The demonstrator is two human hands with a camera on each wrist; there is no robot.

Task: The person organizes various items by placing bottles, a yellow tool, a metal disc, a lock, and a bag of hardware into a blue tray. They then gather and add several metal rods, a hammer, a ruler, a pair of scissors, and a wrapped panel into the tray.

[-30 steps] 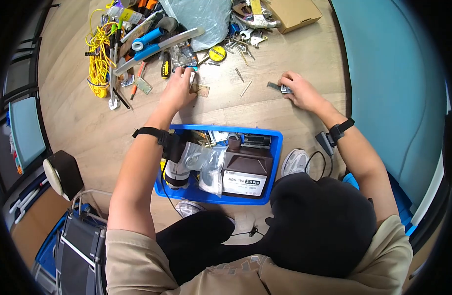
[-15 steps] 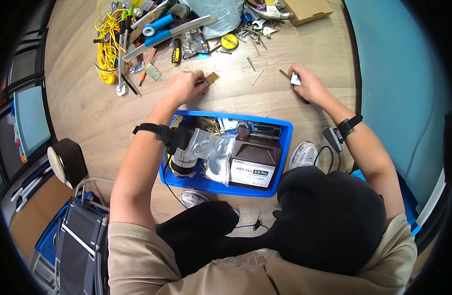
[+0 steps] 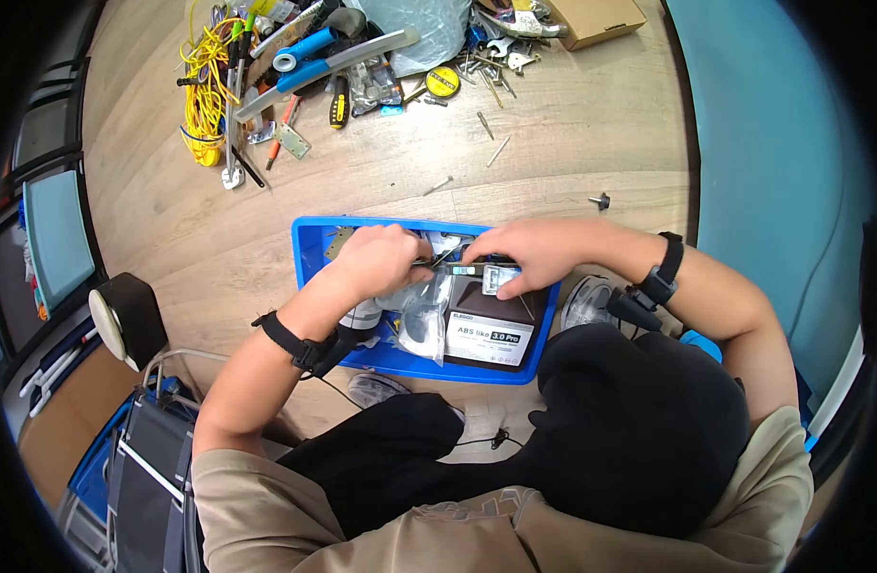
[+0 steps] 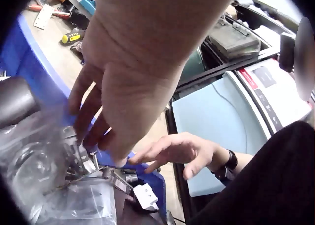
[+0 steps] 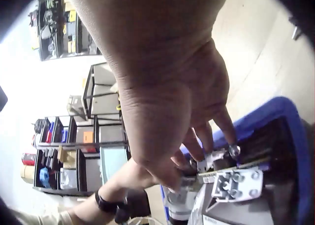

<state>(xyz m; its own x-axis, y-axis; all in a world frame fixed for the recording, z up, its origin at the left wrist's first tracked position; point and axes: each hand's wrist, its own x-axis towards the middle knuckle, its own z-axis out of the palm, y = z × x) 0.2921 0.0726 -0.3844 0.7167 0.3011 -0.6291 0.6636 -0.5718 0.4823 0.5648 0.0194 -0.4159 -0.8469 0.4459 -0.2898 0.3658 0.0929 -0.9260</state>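
Over the far side of a blue bin (image 3: 305, 277) both hands reach down. My left hand (image 3: 386, 260) has its fingers loosely bent among metal parts; in the left wrist view the same hand (image 4: 128, 97) hides part of them. My right hand (image 3: 529, 253) is beside a silver bracket (image 3: 496, 280), which lies over the dark bottle (image 3: 486, 334). The right wrist view shows the bracket (image 5: 238, 184) below the right hand (image 5: 172, 107), whose fingers are spread and relaxed. In the left wrist view the right hand (image 4: 179, 151) has nothing visible in its grasp.
On the wooden floor beyond the bin lie a screwdriver (image 3: 339, 103), yellow cord (image 3: 206, 105), a round yellow item (image 3: 443, 82) and loose screws. A small dark knob (image 3: 602, 201) lies at the right. A cardboard box (image 3: 596, 21) stands at the back. Clear plastic bags (image 3: 421, 329) fill the bin's middle.
Both hands have come from the floor beyond the bin to above its contents. The pieces they gripped are out of their grasp, and the silver bracket now lies in the bin.
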